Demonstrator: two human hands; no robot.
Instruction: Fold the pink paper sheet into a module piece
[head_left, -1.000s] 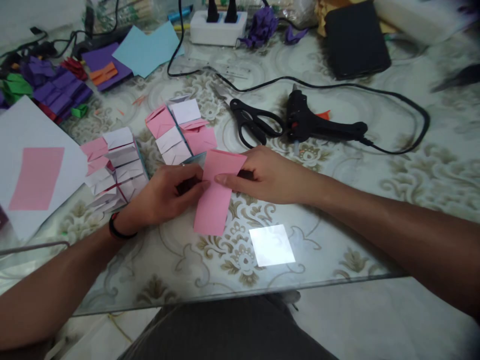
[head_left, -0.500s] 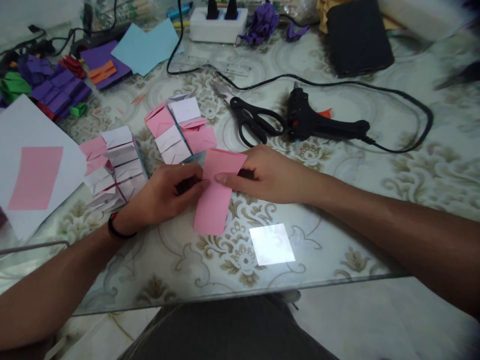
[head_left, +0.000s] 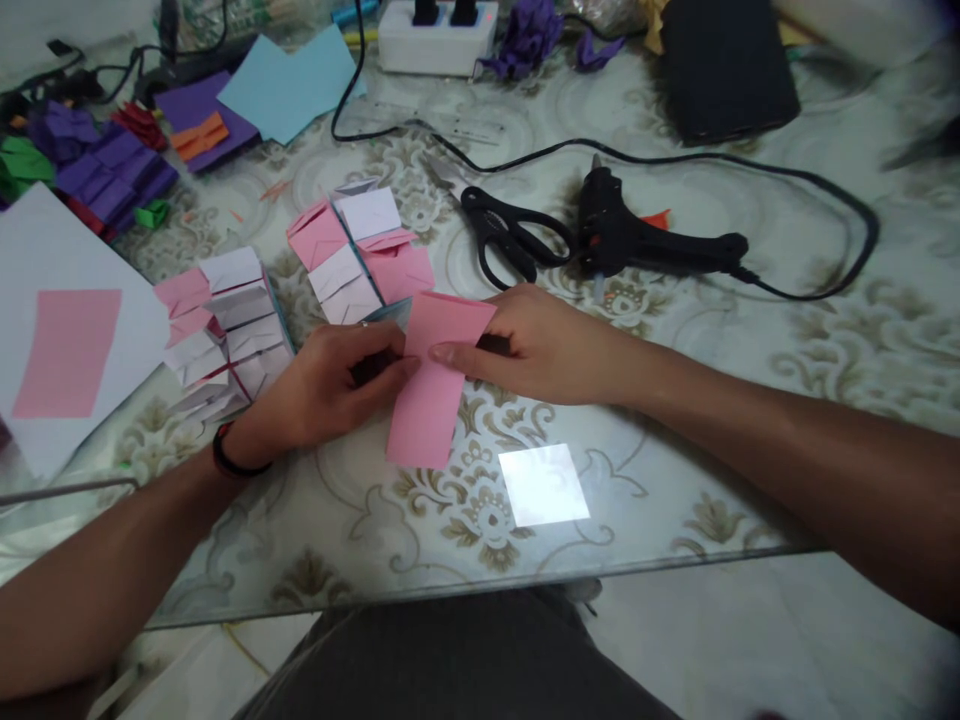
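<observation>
A pink strip of paper [head_left: 429, 410], with a fold along its top edge, is held tilted above the table between both hands. My left hand [head_left: 341, 385] pinches its left edge between thumb and fingers. On the right side my right hand [head_left: 517, 345] grips it, thumb flat on the front and fingers hidden behind. Just left of my left hand lies a block of folded white and pink paper pieces [head_left: 232, 330]. A second such block [head_left: 360, 255] lies beyond the hands, partly covered by the left fingers.
Black-handled scissors [head_left: 510, 230] and a black glue gun [head_left: 645, 235] with its cord lie beyond my right hand. A white sheet [head_left: 127, 350] with a pink piece [head_left: 67, 350] is at left. A white power strip [head_left: 435, 40] stands at the back, and a bright square patch [head_left: 544, 485] shows near the front edge.
Both hands keep the same grip on the pink paper strip. The whole view has shifted slightly; nothing on the table has visibly moved.
</observation>
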